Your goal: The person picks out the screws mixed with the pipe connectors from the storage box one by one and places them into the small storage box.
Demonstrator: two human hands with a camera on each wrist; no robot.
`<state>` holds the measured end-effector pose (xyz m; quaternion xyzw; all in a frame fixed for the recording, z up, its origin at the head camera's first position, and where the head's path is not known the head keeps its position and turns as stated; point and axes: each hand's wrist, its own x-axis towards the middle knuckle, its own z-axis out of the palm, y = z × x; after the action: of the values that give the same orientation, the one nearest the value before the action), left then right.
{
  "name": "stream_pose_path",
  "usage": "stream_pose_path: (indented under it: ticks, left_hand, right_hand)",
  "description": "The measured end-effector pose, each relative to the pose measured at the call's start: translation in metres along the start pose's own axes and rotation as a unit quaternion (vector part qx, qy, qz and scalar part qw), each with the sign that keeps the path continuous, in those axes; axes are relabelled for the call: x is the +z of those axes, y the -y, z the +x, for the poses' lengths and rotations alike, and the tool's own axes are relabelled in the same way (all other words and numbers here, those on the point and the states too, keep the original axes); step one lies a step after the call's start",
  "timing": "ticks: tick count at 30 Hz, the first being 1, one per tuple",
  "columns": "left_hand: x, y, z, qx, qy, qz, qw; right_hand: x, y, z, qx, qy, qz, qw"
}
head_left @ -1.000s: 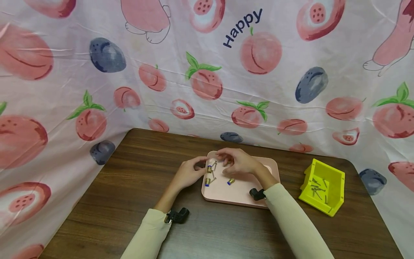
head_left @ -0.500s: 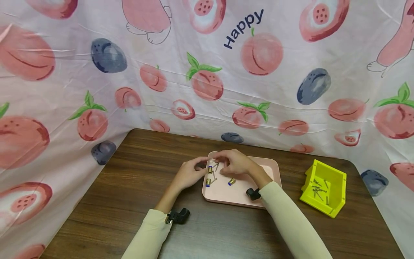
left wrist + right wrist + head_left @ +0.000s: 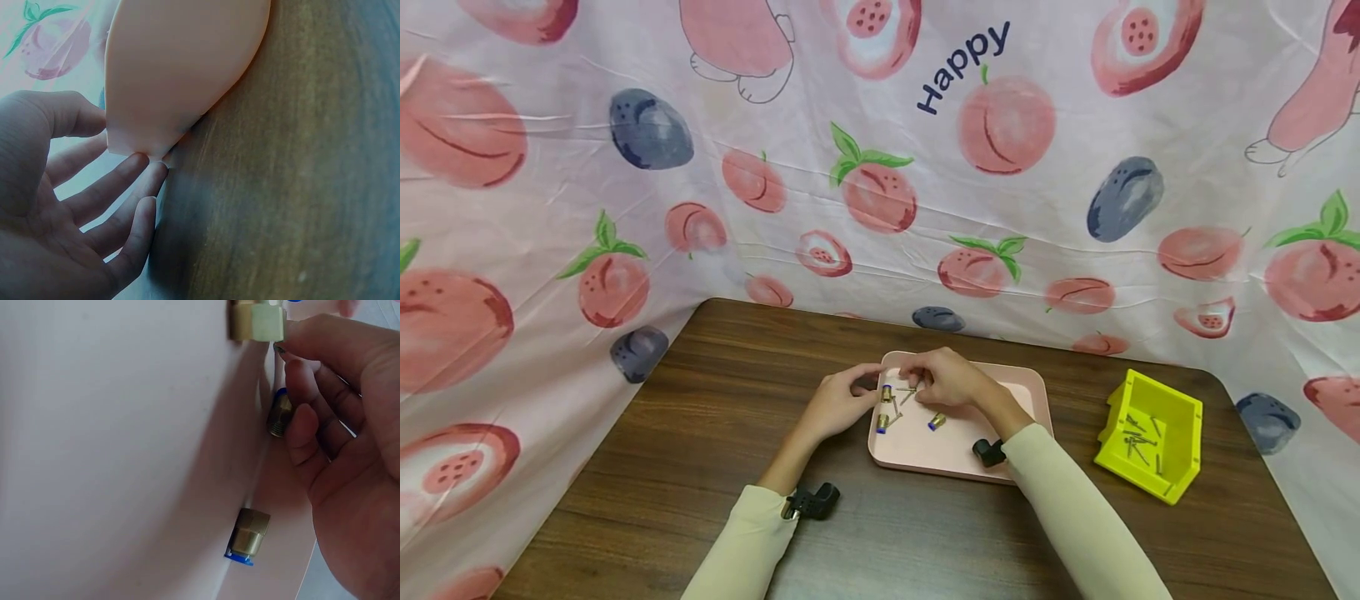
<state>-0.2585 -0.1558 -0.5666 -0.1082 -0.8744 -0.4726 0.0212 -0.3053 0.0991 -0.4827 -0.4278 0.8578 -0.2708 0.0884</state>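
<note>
In the head view my left hand (image 3: 844,402) holds the left rim of the pink tray (image 3: 955,462). The left wrist view shows the thumb (image 3: 78,119) at the rim and the other fingertips against the tray's outer wall. Over the tray, my right hand (image 3: 951,377) has curled fingers that appear to pinch the end of a slim screw (image 3: 907,389); the contact is partly hidden. Another screw (image 3: 896,414) lies to its left. Brass fittings with blue ends lie on the tray: one (image 3: 937,422) below the right hand, two (image 3: 887,394) near the left rim.
A yellow bin (image 3: 1180,442) with several screws (image 3: 1138,437) stands right of the tray on the dark wooden table (image 3: 760,350). A fruit-print cloth (image 3: 820,192) hangs behind and beside the table.
My right hand's fingers have come down and closed by the upper-left corner of the tray. The upper screw has turned and shifted right. My left hand stays at the rim.
</note>
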Motion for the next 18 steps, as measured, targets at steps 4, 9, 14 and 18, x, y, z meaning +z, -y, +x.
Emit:
stream_pose_path:
  ticks: [4,9,14,18]
  left_hand:
    - [-0.0003,-0.0003,0.0001,-0.001,0.000,0.002,1.0000]
    - [-0.0006,-0.0009,-0.0007,0.002,-0.002,0.007,1.0000]
    - [-0.0001,-0.0010,-0.0009,0.008,-0.004,0.007,0.9999]
    - [0.0007,-0.0006,-0.0004,0.011,-0.005,0.006,0.9999]
  right_hand:
    - [-0.0006,0.0007,-0.0033,0.004,-0.007,-0.009,0.9999]
    - [0.0003,-0.0002,-0.0062,0.000,-0.017,-0.019,0.9997]
    - [0.0006,0.0007,-0.0075,-0.004,-0.024,-0.034,0.9991]
    - [0.0011,0.0025,-0.0075,0.006,-0.023,-0.033,0.9992]
